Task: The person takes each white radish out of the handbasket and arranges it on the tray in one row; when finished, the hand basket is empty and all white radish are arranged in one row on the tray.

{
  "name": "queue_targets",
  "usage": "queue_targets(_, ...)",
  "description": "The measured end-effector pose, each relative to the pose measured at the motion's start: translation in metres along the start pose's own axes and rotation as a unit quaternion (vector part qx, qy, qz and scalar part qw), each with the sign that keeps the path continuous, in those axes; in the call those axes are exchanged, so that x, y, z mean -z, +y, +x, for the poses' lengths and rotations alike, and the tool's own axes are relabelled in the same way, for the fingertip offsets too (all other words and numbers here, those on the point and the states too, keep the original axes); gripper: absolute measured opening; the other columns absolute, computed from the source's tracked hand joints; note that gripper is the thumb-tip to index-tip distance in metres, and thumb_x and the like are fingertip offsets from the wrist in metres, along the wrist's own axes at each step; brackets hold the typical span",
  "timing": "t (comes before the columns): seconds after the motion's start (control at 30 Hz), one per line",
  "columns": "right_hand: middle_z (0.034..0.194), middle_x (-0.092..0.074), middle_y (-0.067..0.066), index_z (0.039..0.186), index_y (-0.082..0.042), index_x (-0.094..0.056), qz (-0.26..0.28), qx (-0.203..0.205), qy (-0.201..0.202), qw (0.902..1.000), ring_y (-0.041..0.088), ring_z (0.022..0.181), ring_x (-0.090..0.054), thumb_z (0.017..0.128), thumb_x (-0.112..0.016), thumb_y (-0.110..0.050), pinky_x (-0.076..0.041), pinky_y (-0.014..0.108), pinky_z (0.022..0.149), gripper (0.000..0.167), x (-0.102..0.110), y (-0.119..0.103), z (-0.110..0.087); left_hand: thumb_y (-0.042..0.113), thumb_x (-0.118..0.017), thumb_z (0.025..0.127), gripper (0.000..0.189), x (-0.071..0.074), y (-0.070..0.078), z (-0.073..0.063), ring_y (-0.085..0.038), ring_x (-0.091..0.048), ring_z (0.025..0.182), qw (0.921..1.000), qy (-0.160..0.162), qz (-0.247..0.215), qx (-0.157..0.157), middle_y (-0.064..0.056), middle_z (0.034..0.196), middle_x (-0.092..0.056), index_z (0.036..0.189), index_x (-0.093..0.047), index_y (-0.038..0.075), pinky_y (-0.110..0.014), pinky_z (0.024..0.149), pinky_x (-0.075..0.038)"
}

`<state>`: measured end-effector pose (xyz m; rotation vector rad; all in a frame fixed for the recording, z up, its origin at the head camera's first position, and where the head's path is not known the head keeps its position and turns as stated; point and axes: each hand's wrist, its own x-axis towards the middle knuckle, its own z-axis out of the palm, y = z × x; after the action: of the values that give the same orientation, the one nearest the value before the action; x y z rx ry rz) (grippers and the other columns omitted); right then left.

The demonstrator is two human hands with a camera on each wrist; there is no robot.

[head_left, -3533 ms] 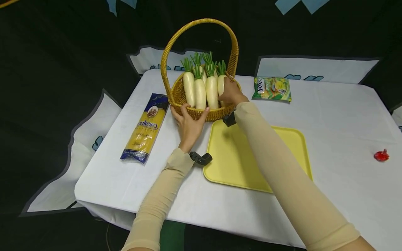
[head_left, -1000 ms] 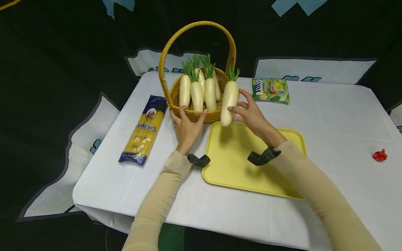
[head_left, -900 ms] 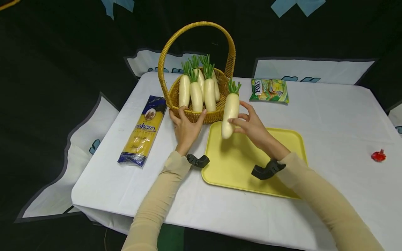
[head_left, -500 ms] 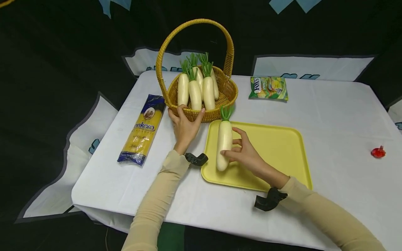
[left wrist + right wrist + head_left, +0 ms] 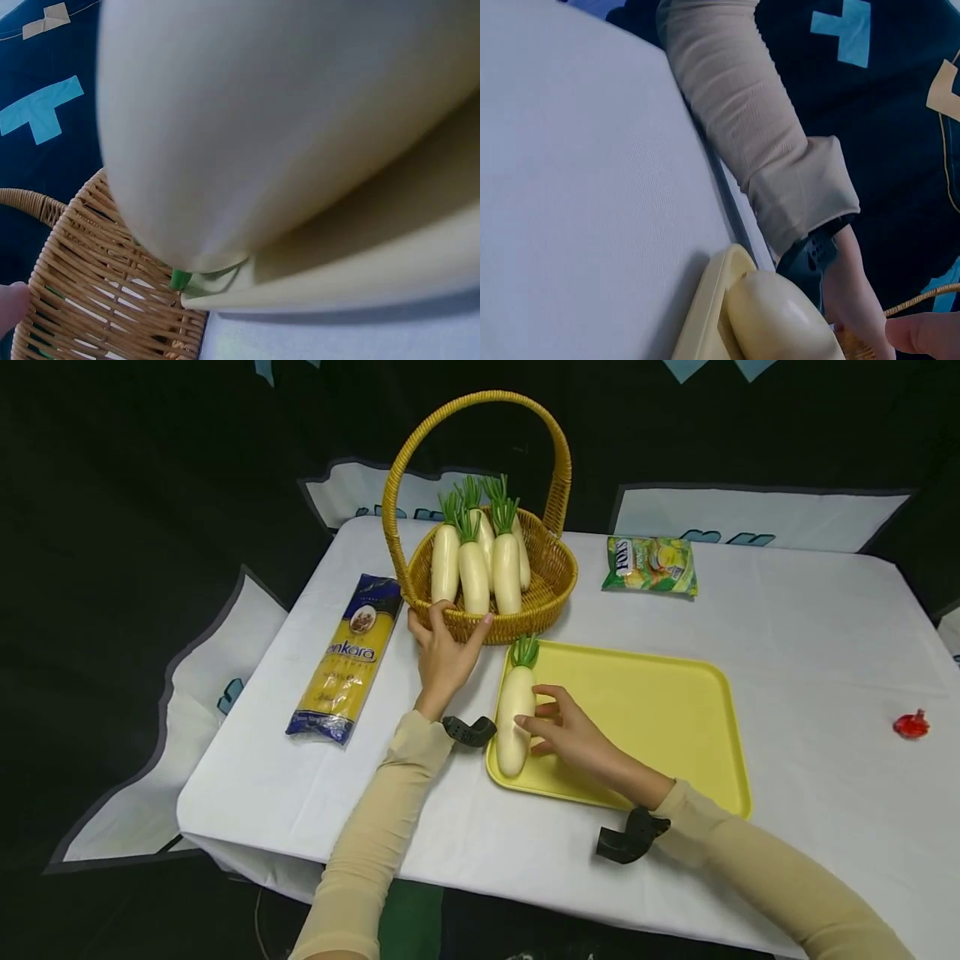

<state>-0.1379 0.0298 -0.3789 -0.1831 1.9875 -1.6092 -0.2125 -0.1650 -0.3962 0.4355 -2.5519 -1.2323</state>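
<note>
A white radish (image 5: 514, 718) with a green leafy top lies along the left edge of the yellow tray (image 5: 637, 727). My right hand (image 5: 570, 739) pinches it from the right, thumb over its upper side and fingers along its flank. My left hand (image 5: 446, 656) grips the near rim of the wicker basket (image 5: 551, 568), where several more radishes (image 5: 474, 572) stand leaning together, leaves up. In the left wrist view the radish (image 5: 247, 127) fills much of the picture, with the basket (image 5: 105, 300) behind. The right wrist view shows the radish's rounded end (image 5: 776, 315) within the tray rim (image 5: 705, 300).
A pasta packet (image 5: 347, 660) lies left of the basket on the white-covered table (image 5: 810, 693). Behind the tray is a green Fox's sweets bag (image 5: 651, 566). A small red object (image 5: 911, 724) sits far right. The basket's tall handle (image 5: 480, 397) arches above it.
My right hand has lifted one radish out of the basket, brought it toward me and lowered it onto the tray's left side. My left hand has stayed on the basket rim.
</note>
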Motion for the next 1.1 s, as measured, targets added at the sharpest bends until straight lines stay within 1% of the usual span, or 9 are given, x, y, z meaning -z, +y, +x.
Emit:
queue_targets(0.17,0.125,-0.040,0.020,0.134,-0.008,-0.033,-0.033,0.020,0.006,0.9992,0.030,0.109,-0.049,0.089,-0.056,-0.023,-0.049,0.036,0.082,0.053,0.004,-0.002,0.000,0.069,-0.052,0.075,0.068,0.002,0.000,0.001,-0.051,-0.030,0.124,1.0000,-0.004,-0.006,0.002,-0.021,0.148,0.009,0.122,-0.031,0.025,-0.056,0.086,-0.039)
queue_targets(0.3,0.124,-0.044,0.021,0.133,-0.006,-0.037,-0.047,0.035,-0.005,0.9983,0.030,0.106,-0.052,0.090,-0.055,-0.022,-0.050,0.037,0.080,0.049,0.010,-0.007,0.001,0.067,-0.053,0.076,0.065,0.004,0.000,0.002,-0.051,-0.031,0.124,0.9998,-0.013,-0.014,0.000,-0.021,0.148,0.010,0.120,-0.031,0.025,-0.056,0.086,-0.039)
queue_targets(0.4,0.122,-0.047,0.020,0.131,-0.004,-0.041,-0.057,0.051,-0.007,0.9971,0.032,0.104,-0.053,0.091,-0.053,-0.022,-0.050,0.039,0.081,0.045,0.017,-0.016,0.003,0.068,-0.053,0.075,0.065,0.005,0.000,0.003,-0.051,-0.034,0.121,0.9996,-0.022,-0.018,0.003,-0.021,0.148,0.011,0.119,-0.031,0.026,-0.056,0.086,-0.039)
queue_targets(0.5,0.121,-0.048,0.020,0.129,-0.002,-0.042,-0.053,0.076,0.008,0.9957,0.035,0.107,-0.052,0.093,-0.050,-0.020,-0.048,0.043,0.085,0.041,0.025,-0.030,0.009,0.068,-0.053,0.075,0.065,0.005,-0.001,0.003,-0.051,-0.036,0.120,0.9995,-0.024,-0.019,0.007,-0.021,0.148,0.012,0.120,-0.031,0.026,-0.056,0.084,-0.039)
queue_targets(0.63,0.123,-0.046,0.019,0.129,-0.001,-0.042,-0.062,0.109,0.053,0.9906,0.035,0.111,-0.050,0.093,-0.049,-0.019,-0.046,0.045,0.088,0.040,0.034,-0.051,0.023,0.067,-0.053,0.076,0.064,0.006,-0.001,0.003,-0.051,-0.037,0.119,0.9997,-0.016,-0.018,0.005,-0.021,0.148,0.011,0.119,-0.032,0.025,-0.056,0.083,-0.040)
queue_targets(0.83,0.130,-0.042,0.018,0.131,-0.006,-0.039,-0.106,0.140,0.134,0.9753,0.030,0.114,-0.047,0.091,-0.053,-0.025,-0.041,0.043,0.090,0.047,0.044,-0.077,0.055,0.066,-0.053,0.076,0.064,0.006,-0.002,0.004,-0.051,-0.033,0.122,0.9998,-0.011,-0.016,-0.006,-0.022,0.147,0.010,0.118,-0.032,0.025,-0.056,0.087,-0.039)
queue_targets(0.93,0.130,-0.038,0.019,0.133,-0.006,-0.036,-0.140,0.153,0.171,0.9632,0.031,0.115,-0.044,0.089,-0.055,-0.025,-0.039,0.043,0.092,0.052,0.046,-0.084,0.077,0.066,-0.053,0.076,0.064,0.004,-0.003,0.004,-0.051,-0.033,0.123,0.9998,-0.006,-0.014,-0.013,-0.023,0.147,0.009,0.119,-0.032,0.024,-0.056,0.088,-0.039)
queue_targets(1.03,0.130,-0.035,0.021,0.135,-0.006,-0.031,-0.184,0.156,0.207,0.9479,0.031,0.114,-0.042,0.086,-0.057,-0.027,-0.038,0.042,0.093,0.059,0.047,-0.088,0.099,0.067,-0.053,0.076,0.064,0.002,-0.004,0.005,-0.052,-0.034,0.122,0.9998,-0.001,-0.007,-0.019,-0.023,0.147,0.008,0.119,-0.032,0.024,-0.055,0.088,-0.039)
queue_targets(1.1,0.132,-0.031,0.021,0.138,-0.006,-0.026,-0.200,0.151,0.216,0.9436,0.031,0.116,-0.040,0.086,-0.058,-0.027,-0.038,0.042,0.094,0.065,0.047,-0.091,0.112,0.069,-0.052,0.075,0.065,0.001,-0.005,0.004,-0.052,-0.037,0.119,0.9998,0.003,-0.003,-0.018,-0.024,0.147,0.007,0.119,-0.032,0.025,-0.055,0.086,-0.041)
